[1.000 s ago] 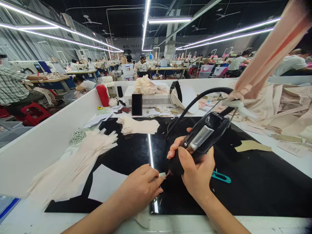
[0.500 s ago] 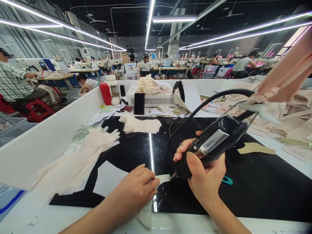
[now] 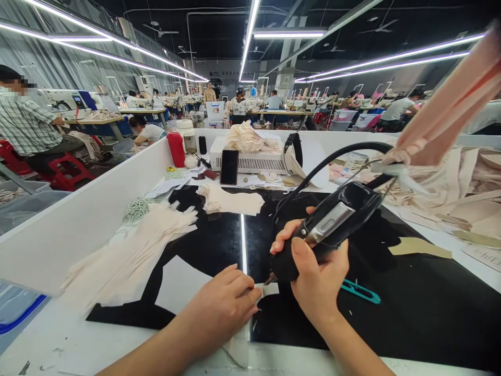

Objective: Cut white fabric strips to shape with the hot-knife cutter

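My right hand is wrapped around a black corded hand tool with a silver plate on its side. The tool slants down to the left, and its narrow metal tip is at a small cream fabric piece. Beside that tip, my left hand has its fingers close together and pressed down on the fabric, which also shows below the hand. Part of the piece is hidden under my fingers. A knotted pink cloth strip runs up from the tool's rear end. White paper lies left of my left hand.
Stacked cream fabric pieces lie at the left, another stack farther back. Teal thread snips and a tan piece lie right on the black mat. Behind are a phone and a vented white box.
My right hand has brought the tool leftward, so its tip has gone from the fabric's right end to nearer my left fingers. More of the teal snips shows. The view has shifted slightly.
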`<state>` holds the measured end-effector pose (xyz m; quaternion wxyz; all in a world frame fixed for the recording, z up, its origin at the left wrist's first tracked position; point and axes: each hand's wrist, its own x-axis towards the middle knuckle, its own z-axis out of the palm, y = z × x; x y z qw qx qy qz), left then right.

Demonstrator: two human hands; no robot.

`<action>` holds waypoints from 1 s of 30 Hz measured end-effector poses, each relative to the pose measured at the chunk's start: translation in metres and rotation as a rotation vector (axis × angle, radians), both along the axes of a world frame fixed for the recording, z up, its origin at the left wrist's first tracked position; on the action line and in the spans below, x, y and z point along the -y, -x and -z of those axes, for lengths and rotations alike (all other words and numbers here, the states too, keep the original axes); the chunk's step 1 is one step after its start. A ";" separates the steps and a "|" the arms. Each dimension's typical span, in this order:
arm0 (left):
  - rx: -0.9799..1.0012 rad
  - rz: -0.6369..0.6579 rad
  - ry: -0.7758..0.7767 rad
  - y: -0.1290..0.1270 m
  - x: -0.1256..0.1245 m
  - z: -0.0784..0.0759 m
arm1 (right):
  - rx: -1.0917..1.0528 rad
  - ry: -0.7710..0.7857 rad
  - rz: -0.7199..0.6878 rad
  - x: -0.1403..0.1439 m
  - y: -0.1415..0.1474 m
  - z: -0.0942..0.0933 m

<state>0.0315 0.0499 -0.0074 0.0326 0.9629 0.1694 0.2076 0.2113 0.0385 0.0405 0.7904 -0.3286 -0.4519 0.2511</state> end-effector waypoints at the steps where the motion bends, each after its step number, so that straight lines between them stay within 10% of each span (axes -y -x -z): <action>1: -0.008 0.002 -0.001 0.000 0.000 0.000 | -0.004 0.001 -0.007 -0.001 0.001 0.001; 30: 0.015 0.008 -0.006 0.002 -0.001 -0.001 | -0.013 0.045 0.036 0.009 -0.007 -0.002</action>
